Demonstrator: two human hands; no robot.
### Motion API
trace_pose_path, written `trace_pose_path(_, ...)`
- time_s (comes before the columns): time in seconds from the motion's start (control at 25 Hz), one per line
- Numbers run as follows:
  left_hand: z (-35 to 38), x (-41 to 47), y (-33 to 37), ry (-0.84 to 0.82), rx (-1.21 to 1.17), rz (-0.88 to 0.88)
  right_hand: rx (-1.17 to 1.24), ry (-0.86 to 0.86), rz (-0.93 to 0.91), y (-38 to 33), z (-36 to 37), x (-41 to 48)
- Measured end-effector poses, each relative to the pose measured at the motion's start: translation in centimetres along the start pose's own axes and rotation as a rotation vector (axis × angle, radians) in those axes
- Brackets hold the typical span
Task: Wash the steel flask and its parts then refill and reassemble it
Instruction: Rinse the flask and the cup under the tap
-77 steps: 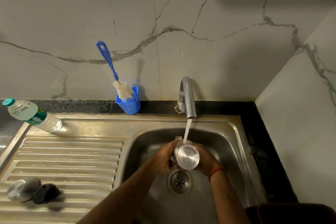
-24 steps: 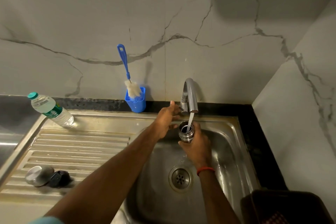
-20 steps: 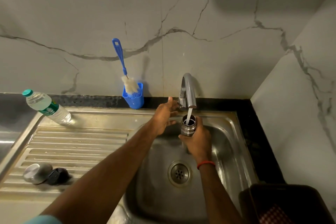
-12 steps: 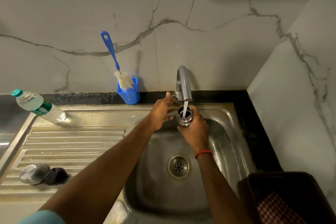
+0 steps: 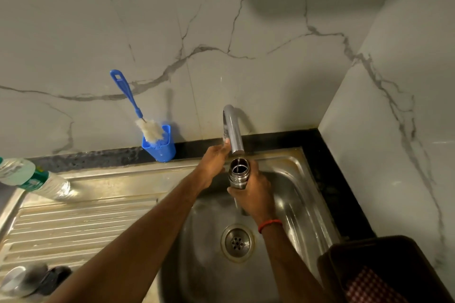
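Note:
My right hand (image 5: 254, 192) grips the steel flask (image 5: 238, 174) upright, its open mouth right under the spout of the chrome tap (image 5: 232, 130). No stream is visible from the spout now; water shows inside the flask's mouth. My left hand (image 5: 214, 162) reaches to the tap's base, its fingers on the handle, which they hide. The steel cup lid (image 5: 17, 279) and the black stopper (image 5: 55, 278) lie side by side on the draining board (image 5: 81, 226) at the front left.
A steel sink basin (image 5: 293, 209) with a round drain (image 5: 237, 241) lies below the flask. A blue bottle brush (image 5: 138, 110) stands in a blue holder (image 5: 160, 145) against the marble wall. A plastic water bottle (image 5: 27, 177) lies at the left. A dark crate (image 5: 384, 270) sits at the lower right.
The stream that ran into the flask half a second ago has stopped. My left hand stays at the tap's base and my right hand keeps the flask under the spout.

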State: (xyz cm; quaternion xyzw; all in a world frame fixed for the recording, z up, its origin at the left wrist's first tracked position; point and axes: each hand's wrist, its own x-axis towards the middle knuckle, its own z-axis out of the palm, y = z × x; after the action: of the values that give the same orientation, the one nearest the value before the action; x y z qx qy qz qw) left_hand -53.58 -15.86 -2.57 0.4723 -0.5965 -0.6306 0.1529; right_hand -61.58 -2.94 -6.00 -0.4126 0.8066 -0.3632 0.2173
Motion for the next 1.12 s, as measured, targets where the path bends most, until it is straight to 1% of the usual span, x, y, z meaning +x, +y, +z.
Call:
trace_pose_path(0.12, -0.5, -0.3, -0.1, -0.03, 0.058, -0.024, -0.023, -0.052, 0.017, 0.4, 0.2, -0.1)
trace_pose_path(0.24, -0.7, -1.7, -1.1, 0.011, 0.043, -0.024, -0.168, -0.003, 0.007, 0.8, 0.1, -0.8)
trace_pose_path(0.36, -0.1, -3.4, -2.3, 0.028, -0.046, -0.046, -0.1, 0.034, 0.054, 0.7, -0.5, -0.7)
trace_pose_path(0.48, 0.4, -4.6, -3.1, 0.04, -0.109, -0.026, -0.122, 0.1, 0.003, 0.0, -1.4, -0.8)
trace_pose_path(0.52, 0.4, -5.0, -3.1, 0.041, -0.108, -0.014, -0.047, 0.109, 0.022, -0.7, -1.8, -0.8)
trace_pose_path(0.6, 0.1, -5.7, -3.0, 0.046, -0.075, 0.018, -0.019, 0.117, 0.003, -1.1, -1.8, -1.1)
trace_pose_path(0.64, -0.1, -6.0, -3.0, 0.046, -0.07, 0.039, -0.054, 0.117, -0.031, -1.6, -2.2, -1.5)
trace_pose_path(0.76, -0.9, -7.1, -3.2, 0.023, -0.053, 0.086, 0.057, 0.118, -0.02, -2.5, -2.5, -2.4)
trace_pose_path(0.84, -1.2, -8.1, -3.4, 0.012, -0.01, 0.104, 0.029, 0.098, -0.059, -2.4, -2.4, -3.2)
trace_pose_path(0.96, -1.3, -10.3, -3.6, -0.04, 0.02, 0.13, 0.204, 0.056, 0.023, -3.0, -3.4, -4.2)
trace_pose_path(1.04, -1.3, -11.8, -3.7, -0.05, 0.048, 0.163, 0.228, 0.039, 0.061, -2.3, -4.3, -4.5)
trace_pose_path(1.12, -1.3, -12.9, -4.4, -0.047, 0.077, 0.164, 0.494, 0.058, 0.179, -1.2, -5.8, -4.5)
